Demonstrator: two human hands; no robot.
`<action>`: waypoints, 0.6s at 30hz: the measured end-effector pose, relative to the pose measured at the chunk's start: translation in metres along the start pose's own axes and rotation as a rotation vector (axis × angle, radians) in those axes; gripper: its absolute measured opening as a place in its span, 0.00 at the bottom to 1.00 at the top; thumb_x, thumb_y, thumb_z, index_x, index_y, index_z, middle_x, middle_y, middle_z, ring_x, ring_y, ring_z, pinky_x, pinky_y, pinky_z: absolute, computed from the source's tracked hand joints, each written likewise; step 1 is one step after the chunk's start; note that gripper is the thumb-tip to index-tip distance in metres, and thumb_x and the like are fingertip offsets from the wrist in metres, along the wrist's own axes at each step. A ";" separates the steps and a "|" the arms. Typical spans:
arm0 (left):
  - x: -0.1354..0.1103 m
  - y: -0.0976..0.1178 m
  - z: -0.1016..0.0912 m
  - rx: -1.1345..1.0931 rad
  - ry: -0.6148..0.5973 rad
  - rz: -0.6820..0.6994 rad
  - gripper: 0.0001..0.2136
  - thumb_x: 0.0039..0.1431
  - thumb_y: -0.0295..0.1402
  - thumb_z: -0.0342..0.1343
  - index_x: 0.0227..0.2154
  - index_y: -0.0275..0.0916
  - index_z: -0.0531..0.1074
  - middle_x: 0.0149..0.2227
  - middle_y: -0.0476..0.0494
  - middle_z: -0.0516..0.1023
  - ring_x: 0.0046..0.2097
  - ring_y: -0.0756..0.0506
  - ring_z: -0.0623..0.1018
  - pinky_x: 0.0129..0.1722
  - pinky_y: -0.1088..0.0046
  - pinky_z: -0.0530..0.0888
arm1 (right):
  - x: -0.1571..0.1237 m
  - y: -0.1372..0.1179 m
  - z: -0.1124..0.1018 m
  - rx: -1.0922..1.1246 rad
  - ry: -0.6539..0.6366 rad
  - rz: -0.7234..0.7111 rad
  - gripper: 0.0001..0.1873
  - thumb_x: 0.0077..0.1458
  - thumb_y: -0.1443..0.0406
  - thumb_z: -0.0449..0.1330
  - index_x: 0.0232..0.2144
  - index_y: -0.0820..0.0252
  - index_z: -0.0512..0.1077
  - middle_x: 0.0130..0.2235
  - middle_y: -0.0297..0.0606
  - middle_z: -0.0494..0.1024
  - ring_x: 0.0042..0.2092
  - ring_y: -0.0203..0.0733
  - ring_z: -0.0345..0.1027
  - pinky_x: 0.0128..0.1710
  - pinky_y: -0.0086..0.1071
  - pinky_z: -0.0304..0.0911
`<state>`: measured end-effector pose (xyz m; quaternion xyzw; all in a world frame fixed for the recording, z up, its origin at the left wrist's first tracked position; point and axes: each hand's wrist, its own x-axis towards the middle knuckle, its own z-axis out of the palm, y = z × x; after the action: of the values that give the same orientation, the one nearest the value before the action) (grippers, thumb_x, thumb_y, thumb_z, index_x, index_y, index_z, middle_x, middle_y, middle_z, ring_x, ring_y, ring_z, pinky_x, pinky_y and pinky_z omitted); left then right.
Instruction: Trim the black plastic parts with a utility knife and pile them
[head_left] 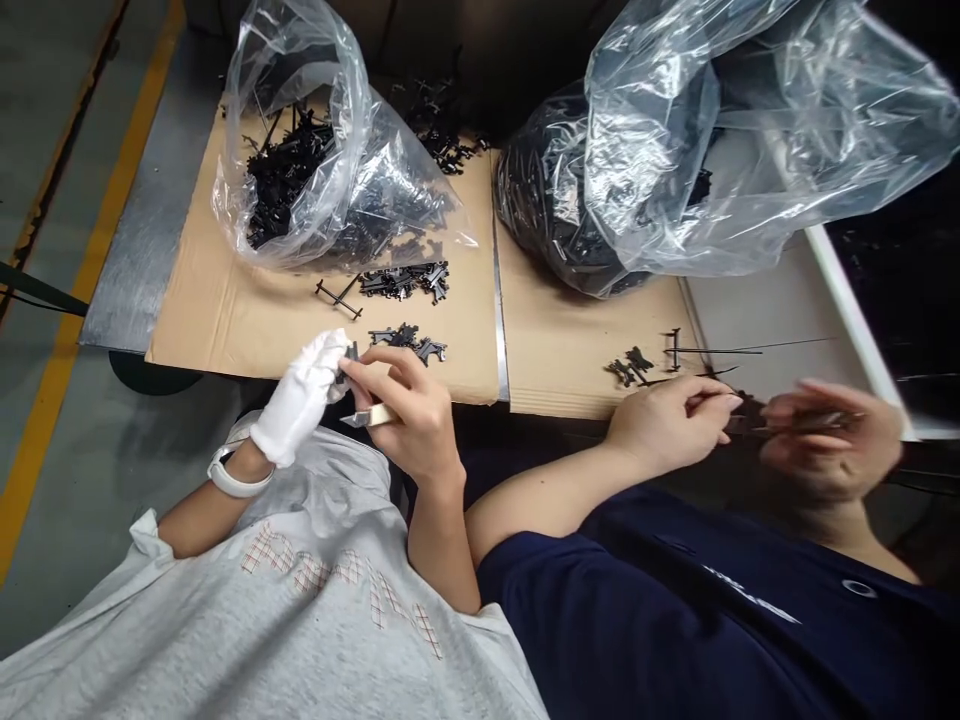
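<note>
My left hand (304,390), in a white glove, is closed around a small black plastic part (350,358) at the front edge of the cardboard. My right hand (412,405) is bare and grips a knife (367,416) with a pale handle, its short blade pointing left. The thumb and index finger of that hand also touch the black part. Just beyond the hands lies a small pile of black plastic parts (409,342), with another pile (405,281) behind it. Left of these rests a thin black branched piece (339,297). Fingers partly hide the held part.
An open clear bag (300,230) of black parts stands at the back left, a bigger bag (555,200) at the back right. To my right, a co-worker's two hands (675,420) work beside a white box (847,330). Cardboard (225,320) covers the table.
</note>
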<state>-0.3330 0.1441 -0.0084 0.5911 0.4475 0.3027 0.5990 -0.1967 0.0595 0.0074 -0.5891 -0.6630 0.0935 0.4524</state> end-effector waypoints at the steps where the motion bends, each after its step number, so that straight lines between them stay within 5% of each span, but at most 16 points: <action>1: -0.003 0.002 0.000 0.015 0.057 0.016 0.08 0.61 0.36 0.58 0.41 0.40 0.74 0.49 0.39 0.78 0.60 0.41 0.75 0.66 0.62 0.70 | 0.000 0.000 0.001 0.095 0.022 0.066 0.17 0.63 0.67 0.63 0.54 0.52 0.79 0.46 0.42 0.81 0.29 0.34 0.68 0.32 0.32 0.68; 3: -0.009 0.009 0.004 0.031 0.153 0.069 0.09 0.67 0.40 0.53 0.38 0.40 0.72 0.43 0.40 0.78 0.52 0.42 0.78 0.59 0.64 0.75 | 0.002 -0.002 0.005 0.288 0.074 0.236 0.18 0.62 0.62 0.66 0.54 0.53 0.77 0.42 0.39 0.81 0.27 0.33 0.65 0.30 0.31 0.68; 6: -0.017 0.021 0.008 -0.005 0.144 0.174 0.16 0.68 0.47 0.53 0.34 0.40 0.71 0.36 0.43 0.76 0.41 0.46 0.77 0.49 0.70 0.77 | 0.005 -0.006 0.008 0.465 0.160 0.412 0.08 0.62 0.60 0.66 0.41 0.55 0.80 0.35 0.36 0.82 0.25 0.33 0.65 0.23 0.28 0.63; 9: -0.020 0.027 0.005 -0.124 0.040 0.124 0.21 0.65 0.54 0.56 0.33 0.39 0.70 0.36 0.43 0.76 0.38 0.47 0.76 0.45 0.72 0.77 | 0.008 -0.007 0.004 0.452 0.197 0.322 0.04 0.62 0.64 0.65 0.34 0.55 0.80 0.34 0.36 0.83 0.28 0.36 0.71 0.26 0.30 0.65; 12: -0.018 0.024 -0.003 -0.252 -0.167 -0.123 0.25 0.66 0.58 0.51 0.30 0.38 0.68 0.31 0.45 0.72 0.32 0.50 0.73 0.36 0.74 0.76 | 0.009 -0.005 -0.006 0.315 0.119 0.133 0.06 0.63 0.68 0.65 0.36 0.53 0.82 0.35 0.36 0.84 0.36 0.41 0.77 0.36 0.34 0.72; 15: -0.017 0.023 -0.010 -0.267 -0.357 -0.260 0.23 0.66 0.55 0.53 0.27 0.39 0.67 0.26 0.47 0.67 0.27 0.50 0.69 0.28 0.74 0.72 | 0.006 -0.004 -0.014 0.200 0.045 0.035 0.08 0.65 0.69 0.63 0.39 0.52 0.82 0.37 0.37 0.84 0.37 0.41 0.78 0.37 0.34 0.72; 18: -0.020 0.029 -0.014 -0.197 -0.342 -0.197 0.15 0.60 0.45 0.63 0.27 0.40 0.71 0.26 0.46 0.70 0.29 0.48 0.70 0.31 0.71 0.74 | 0.001 -0.008 -0.018 0.137 0.021 0.039 0.13 0.67 0.58 0.63 0.51 0.52 0.80 0.36 0.38 0.82 0.34 0.41 0.75 0.34 0.33 0.70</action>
<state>-0.3489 0.1363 0.0251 0.5258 0.3631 0.1803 0.7478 -0.1896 0.0509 0.0235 -0.5706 -0.6385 0.1414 0.4968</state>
